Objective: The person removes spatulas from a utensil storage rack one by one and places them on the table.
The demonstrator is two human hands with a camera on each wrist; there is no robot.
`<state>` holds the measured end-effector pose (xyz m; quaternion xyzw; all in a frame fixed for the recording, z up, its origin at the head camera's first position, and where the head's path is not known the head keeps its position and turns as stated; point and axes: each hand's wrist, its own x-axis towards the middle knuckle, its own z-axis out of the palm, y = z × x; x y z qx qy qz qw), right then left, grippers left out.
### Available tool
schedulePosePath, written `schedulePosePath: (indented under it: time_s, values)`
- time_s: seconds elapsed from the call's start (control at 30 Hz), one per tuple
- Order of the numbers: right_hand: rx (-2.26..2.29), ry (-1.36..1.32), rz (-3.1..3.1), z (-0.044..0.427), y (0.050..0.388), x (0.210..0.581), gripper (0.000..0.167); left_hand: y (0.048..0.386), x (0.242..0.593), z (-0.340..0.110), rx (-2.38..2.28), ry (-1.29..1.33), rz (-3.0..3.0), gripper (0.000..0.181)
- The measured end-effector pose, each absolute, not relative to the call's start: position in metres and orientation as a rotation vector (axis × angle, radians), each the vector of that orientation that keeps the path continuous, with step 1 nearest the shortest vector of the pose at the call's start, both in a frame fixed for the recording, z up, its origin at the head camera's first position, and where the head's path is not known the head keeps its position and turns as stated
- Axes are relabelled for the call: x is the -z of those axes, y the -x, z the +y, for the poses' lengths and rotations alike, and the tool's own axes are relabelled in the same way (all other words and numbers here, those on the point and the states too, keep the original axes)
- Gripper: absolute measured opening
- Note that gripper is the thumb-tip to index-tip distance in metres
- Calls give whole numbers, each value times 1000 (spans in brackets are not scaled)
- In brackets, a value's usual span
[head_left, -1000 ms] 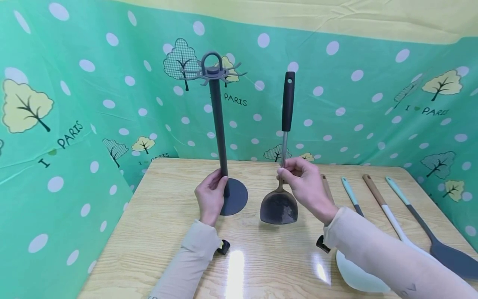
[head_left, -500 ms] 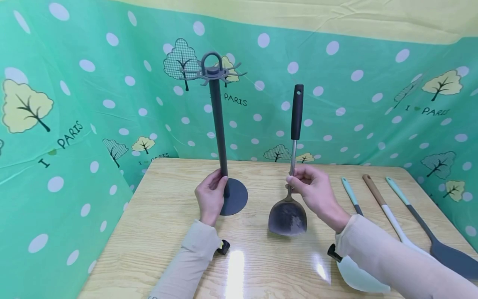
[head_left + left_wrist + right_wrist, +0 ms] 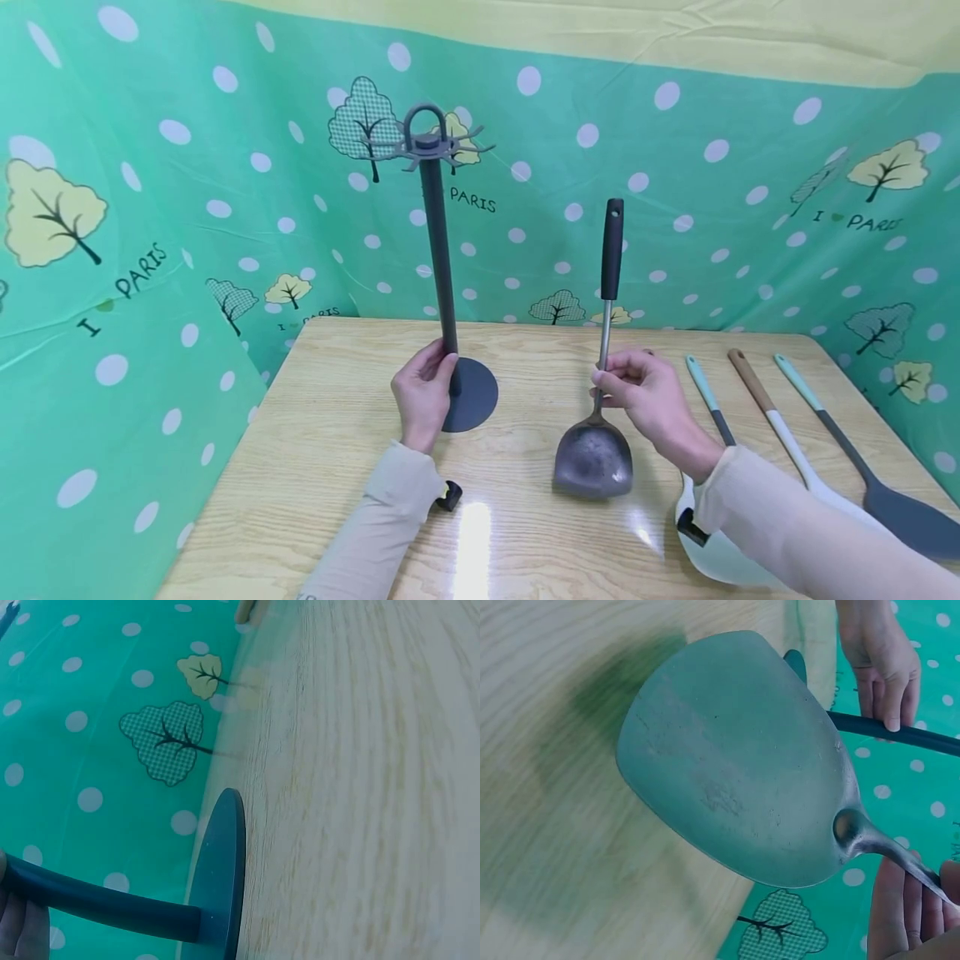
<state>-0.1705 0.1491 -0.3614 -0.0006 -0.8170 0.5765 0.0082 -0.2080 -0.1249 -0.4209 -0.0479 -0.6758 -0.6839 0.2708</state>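
A dark utensil stand [image 3: 439,250] rises from a round base [image 3: 477,396] on the table, with a ring of hooks and a loop at its top. Low on its pole, my left hand [image 3: 424,396] grips it between thumb and fingers. Right of the stand, my right hand [image 3: 652,404] pinches the metal shaft of a wok spatula [image 3: 594,458], just above the blade. The spatula is upright, black handle [image 3: 612,250] on top, blade down. In the right wrist view, the blade [image 3: 727,765] hangs over the table with its shadow apart from it.
Several utensils lie at the right: a mint-handled one [image 3: 703,383], a brown-handled one with a white shaft [image 3: 783,433], and a mint-handled dark turner [image 3: 911,517]. A pale broad head [image 3: 720,554] is partly covered by my right sleeve. Behind the table hangs a green dotted curtain [image 3: 525,242].
My right hand has moved right, downward and nearer in the head view, carrying the wok spatula away from the stand. My left hand and the stand have stayed in place.
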Motion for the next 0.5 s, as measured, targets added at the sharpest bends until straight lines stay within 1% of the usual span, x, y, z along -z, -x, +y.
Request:
schedulePosePath:
  time_s: [0.3, 0.5]
  values:
    - [-1822, 58, -2598, 161, 166, 371, 22, 208, 420, -124, 1827, 134, -1826, 27]
    - [-1864, 119, -2632, 166, 161, 377, 26, 208, 420, -124, 1827, 131, -1829, 27]
